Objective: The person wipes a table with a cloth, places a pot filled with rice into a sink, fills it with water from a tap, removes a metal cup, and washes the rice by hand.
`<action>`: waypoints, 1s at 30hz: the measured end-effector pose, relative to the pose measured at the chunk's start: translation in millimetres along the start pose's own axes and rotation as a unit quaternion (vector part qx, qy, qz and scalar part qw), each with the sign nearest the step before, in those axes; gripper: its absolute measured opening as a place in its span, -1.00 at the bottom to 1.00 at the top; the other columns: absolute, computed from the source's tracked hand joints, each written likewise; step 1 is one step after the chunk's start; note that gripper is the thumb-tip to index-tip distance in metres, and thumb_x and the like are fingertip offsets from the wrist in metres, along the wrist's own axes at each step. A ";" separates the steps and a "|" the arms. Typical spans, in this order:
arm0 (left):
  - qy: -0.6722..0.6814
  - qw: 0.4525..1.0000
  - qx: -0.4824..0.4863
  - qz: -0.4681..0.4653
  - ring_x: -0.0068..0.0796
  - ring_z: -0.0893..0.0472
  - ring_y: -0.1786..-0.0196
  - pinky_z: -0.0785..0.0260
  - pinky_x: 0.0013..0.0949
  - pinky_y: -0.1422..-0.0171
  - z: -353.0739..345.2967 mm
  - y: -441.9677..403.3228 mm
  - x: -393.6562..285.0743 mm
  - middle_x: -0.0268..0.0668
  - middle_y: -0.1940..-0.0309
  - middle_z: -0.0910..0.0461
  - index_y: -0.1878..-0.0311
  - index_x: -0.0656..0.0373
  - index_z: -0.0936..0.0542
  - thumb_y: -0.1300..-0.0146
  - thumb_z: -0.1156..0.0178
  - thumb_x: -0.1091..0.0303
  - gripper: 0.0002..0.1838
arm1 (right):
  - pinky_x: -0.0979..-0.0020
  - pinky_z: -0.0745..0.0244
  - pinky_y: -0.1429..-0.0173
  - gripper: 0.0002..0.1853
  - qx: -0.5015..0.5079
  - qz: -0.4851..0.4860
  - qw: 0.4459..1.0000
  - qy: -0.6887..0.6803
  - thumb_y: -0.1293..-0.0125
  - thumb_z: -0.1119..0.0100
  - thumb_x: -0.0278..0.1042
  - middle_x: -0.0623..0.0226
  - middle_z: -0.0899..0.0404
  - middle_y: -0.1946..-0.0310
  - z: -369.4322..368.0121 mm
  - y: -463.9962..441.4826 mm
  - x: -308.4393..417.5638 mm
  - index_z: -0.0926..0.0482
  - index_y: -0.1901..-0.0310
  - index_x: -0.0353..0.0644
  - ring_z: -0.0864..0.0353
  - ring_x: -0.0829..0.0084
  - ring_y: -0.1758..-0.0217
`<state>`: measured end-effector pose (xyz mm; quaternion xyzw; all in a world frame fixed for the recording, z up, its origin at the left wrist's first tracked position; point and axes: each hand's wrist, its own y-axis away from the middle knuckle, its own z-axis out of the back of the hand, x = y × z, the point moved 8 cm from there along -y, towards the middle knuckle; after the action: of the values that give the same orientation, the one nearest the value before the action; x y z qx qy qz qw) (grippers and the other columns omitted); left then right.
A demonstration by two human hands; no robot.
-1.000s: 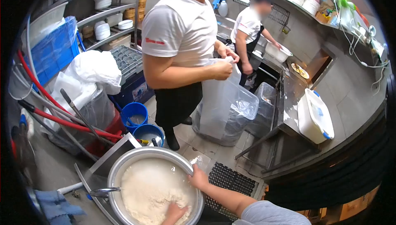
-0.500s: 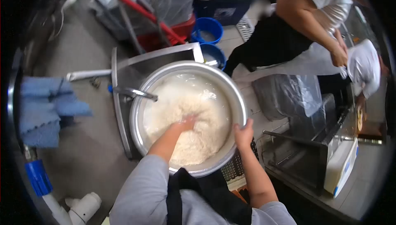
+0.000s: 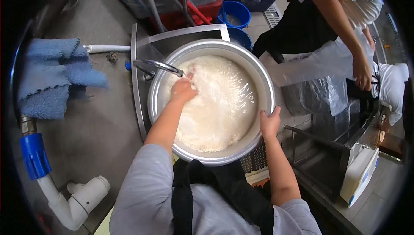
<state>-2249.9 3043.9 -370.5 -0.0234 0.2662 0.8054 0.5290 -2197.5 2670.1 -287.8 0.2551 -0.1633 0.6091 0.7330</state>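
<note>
A large round metal pot (image 3: 211,158) holds rice (image 3: 211,114) under cloudy whitish water. My left hand (image 3: 184,89) is dipped in at the pot's left side, just below the tip of a curved metal faucet (image 3: 159,65). Its fingers reach out into the rice water, apart and partly covered; nothing shows in its grasp. On the right, my right hand (image 3: 270,123) grips the pot's rim, thumb up on the outer edge. The pot sits at a metal sink (image 3: 139,84), whose frame shows behind and left of it.
Blue cloths (image 3: 47,79) hang at the left above a white pipe (image 3: 86,196) with a blue fitting (image 3: 35,155). Blue buckets (image 3: 236,13) stand beyond the pot. A co-worker (image 3: 345,19) bends at the right, near a metal rack (image 3: 319,157) and a plastic-lined bin (image 3: 315,92).
My left hand has moved from the middle of the rice to the pot's left side by the faucet. The rice surface looks flatter. My right hand stays on the rim; the view has shifted.
</note>
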 end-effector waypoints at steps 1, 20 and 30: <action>0.007 0.999 -0.006 0.031 -0.09 -0.51 -0.11 -0.38 -0.17 -0.17 11.6 17.2 -2.8 -0.01 -0.07 -0.48 -0.38 0.10 -0.13 0.07 -0.32 0.02 -0.05 | 0.06 -0.41 0.03 -0.48 0.004 -0.002 1.000 0.005 -0.04 -0.22 -0.30 -0.16 -0.55 0.22 1.3 1.1 2.9 -0.30 -0.03 -0.26 -0.53 -0.15 0.12; -0.012 0.949 0.089 -0.303 -0.10 -0.56 -0.02 -0.42 -0.18 -0.08 -121.1 143.3 -168.2 0.05 0.08 -0.55 0.09 0.39 -0.57 -0.12 -0.16 -0.10 -0.38 | 0.06 -0.42 0.05 -0.48 -0.008 0.006 0.999 0.046 -0.05 -0.23 -0.30 -0.15 -0.55 0.22 3.0 1.6 9.5 -0.28 -0.03 -0.25 -0.55 -0.14 0.13; -0.059 0.936 0.271 -0.218 -0.15 -0.55 -0.08 -0.42 -0.14 -0.11 -185.5 25.9 -178.0 -0.07 -0.01 -0.55 -0.04 0.13 -0.56 -0.20 -0.06 0.11 -0.58 | 0.05 -0.42 0.03 -0.45 -0.006 0.005 0.999 0.044 -0.05 -0.23 -0.27 -0.16 -0.55 0.21 2.9 0.8 9.8 -0.27 -0.05 -0.22 -0.54 -0.14 0.11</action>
<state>-2239.4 2802.5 -462.3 0.1111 0.4306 0.5677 0.6928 -2196.1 2676.5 -279.9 0.2225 -0.1356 0.6228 0.7377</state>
